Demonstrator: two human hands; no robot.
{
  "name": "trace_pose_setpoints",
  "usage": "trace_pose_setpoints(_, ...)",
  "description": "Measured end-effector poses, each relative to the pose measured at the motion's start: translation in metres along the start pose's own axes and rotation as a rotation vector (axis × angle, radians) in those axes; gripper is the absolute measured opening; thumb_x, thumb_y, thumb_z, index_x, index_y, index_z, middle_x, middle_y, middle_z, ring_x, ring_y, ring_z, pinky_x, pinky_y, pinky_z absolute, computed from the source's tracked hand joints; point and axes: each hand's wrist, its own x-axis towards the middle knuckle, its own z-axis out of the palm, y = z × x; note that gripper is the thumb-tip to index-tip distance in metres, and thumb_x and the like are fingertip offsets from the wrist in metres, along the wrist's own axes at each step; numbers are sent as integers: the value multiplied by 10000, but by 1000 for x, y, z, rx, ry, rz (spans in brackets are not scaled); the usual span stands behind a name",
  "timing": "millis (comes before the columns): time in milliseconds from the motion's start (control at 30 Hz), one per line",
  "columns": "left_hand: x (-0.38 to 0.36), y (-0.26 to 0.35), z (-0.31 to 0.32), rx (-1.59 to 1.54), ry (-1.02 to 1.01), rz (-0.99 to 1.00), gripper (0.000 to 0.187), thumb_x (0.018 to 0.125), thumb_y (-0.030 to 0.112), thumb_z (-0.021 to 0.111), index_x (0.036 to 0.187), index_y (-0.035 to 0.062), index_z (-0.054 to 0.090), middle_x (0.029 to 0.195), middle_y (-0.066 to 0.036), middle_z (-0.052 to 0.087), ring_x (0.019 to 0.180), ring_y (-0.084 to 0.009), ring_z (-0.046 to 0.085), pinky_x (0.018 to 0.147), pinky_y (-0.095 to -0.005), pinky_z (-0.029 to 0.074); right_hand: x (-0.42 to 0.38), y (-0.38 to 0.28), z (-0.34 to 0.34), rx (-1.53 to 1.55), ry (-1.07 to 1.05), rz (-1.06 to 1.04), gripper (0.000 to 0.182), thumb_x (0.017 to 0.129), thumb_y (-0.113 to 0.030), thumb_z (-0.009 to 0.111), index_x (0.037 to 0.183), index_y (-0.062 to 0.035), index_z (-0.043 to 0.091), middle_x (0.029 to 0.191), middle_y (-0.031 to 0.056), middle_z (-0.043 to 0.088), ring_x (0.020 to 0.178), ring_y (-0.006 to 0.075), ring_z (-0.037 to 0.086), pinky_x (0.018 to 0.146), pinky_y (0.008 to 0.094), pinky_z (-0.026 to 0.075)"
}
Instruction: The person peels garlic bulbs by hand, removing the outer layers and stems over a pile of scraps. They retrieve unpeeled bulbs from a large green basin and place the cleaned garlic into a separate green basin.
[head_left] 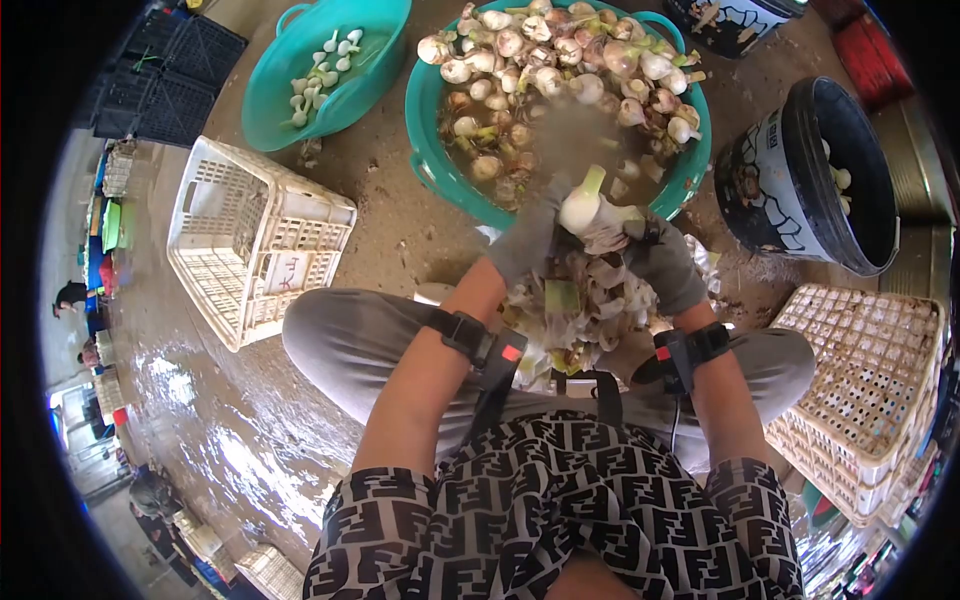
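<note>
A garlic bulb (579,211) with a short, pale green stem stub is held up between my hands, over the near rim of a teal tub (436,176). My left hand (528,238), in a grey glove, is closed around the bulb's left side; its fingertips are partly hidden. Also gloved, my right hand (664,262) pinches loose garlic skin (606,236) at the bulb's lower right. Unpeeled garlic bulbs (540,45) are heaped in the tub, some sitting in murky water. Beneath my hands lies a pile of garlic peelings (590,310) between my legs.
A second teal tub (262,95) at the upper left holds several clean white bulbs (322,76). To the right stands a black bucket (800,180) with some bulbs inside. White plastic crates (265,240) flank my knees, and the floor (230,400) is wet.
</note>
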Motion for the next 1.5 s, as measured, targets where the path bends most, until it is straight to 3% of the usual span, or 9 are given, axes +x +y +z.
trace_pose_setpoints(267, 8, 16, 7, 1105, 261, 129, 424, 752, 429, 660, 973, 67, 642, 848, -139, 636, 787, -230, 608, 684, -320, 471, 6, 6, -15, -379, -108, 26, 187, 632, -55, 698, 812, -48, 648, 812, 89, 636, 762, 268, 615, 688, 329, 492)
trace_pose_setpoints(433, 4, 9, 9, 712, 305, 177, 357, 748, 379, 675, 873, 46, 641, 747, -95, 623, 695, -203, 587, 622, -333, 459, 10, 19, -40, -636, -110, -358, 173, 729, -22, 595, 900, 1, 613, 821, 72, 628, 722, 168, 608, 640, 314, 480)
trace_pose_setpoints(533, 4, 6, 26, 914, 366, 368, 345, 750, 365, 683, 847, 36, 642, 726, -65, 617, 659, -154, 569, 592, -319, 453, 19, -18, -16, 322, 20, 573, 172, 746, -15, 591, 914, 15, 609, 775, 75, 623, 653, 153, 603, 594, 257, 486)
trace_pose_setpoints(667, 10, -6, 27, 1154, 353, 371, 334, 754, 335, 693, 891, 36, 636, 794, -42, 629, 699, -97, 571, 590, -295, 460, 18, -13, -11, 134, -151, 571, 224, 744, -26, 577, 963, 17, 590, 734, 67, 620, 642, 138, 596, 585, 256, 485)
trace_pose_setpoints(767, 7, 3, 7, 618, 224, 201, 244, 802, 234, 654, 931, 30, 625, 856, -31, 639, 711, -104, 588, 585, -279, 473, 6, 11, -48, -585, -92, -144, 233, 701, -67, 648, 919, 9, 613, 760, 101, 651, 637, 178, 615, 606, 281, 488)
trace_pose_setpoints(967, 15, 10, -38, 355, 33, 420, 168, 899, 142, 525, 968, 10, 602, 959, -57, 601, 808, -130, 580, 710, -284, 507, -16, -6, -98, -475, -67, 205, 175, 733, -105, 622, 881, -16, 652, 770, 138, 650, 715, 249, 637, 669, 318, 499)
trace_pose_setpoints(1100, 24, 6, -53, -84, 17, 167, 238, 888, 190, 547, 1052, 19, 568, 985, -48, 566, 866, -117, 564, 710, -267, 502, 0, -35, -67, -1427, -664, 598, 571, 735, -204, 665, 1243, -49, 457, 1167, 226, 513, 1065, 248, 539, 897, 340, 419)
trace_pose_setpoints(1267, 17, 11, -7, 135, 13, 20, 313, 888, 281, 552, 1065, 23, 566, 1004, -53, 580, 883, -135, 573, 743, -264, 506, 32, -31, -17, 193, -215, 396, 714, 703, -236, 713, 1300, -46, 372, 1208, 105, 487, 1059, 244, 510, 921, 324, 403)
trace_pose_setpoints(1500, 89, 83, -1, 1253, 139, 405, 426, 809, 270, 628, 1180, 102, 506, 1169, -134, 532, 1066, -252, 526, 874, -378, 437, 40, 8, -105, 1300, 241, 348, 542, 811, -254, 567, 1259, -20, 370, 1108, 119, 467, 995, 178, 477, 828, 320, 411)
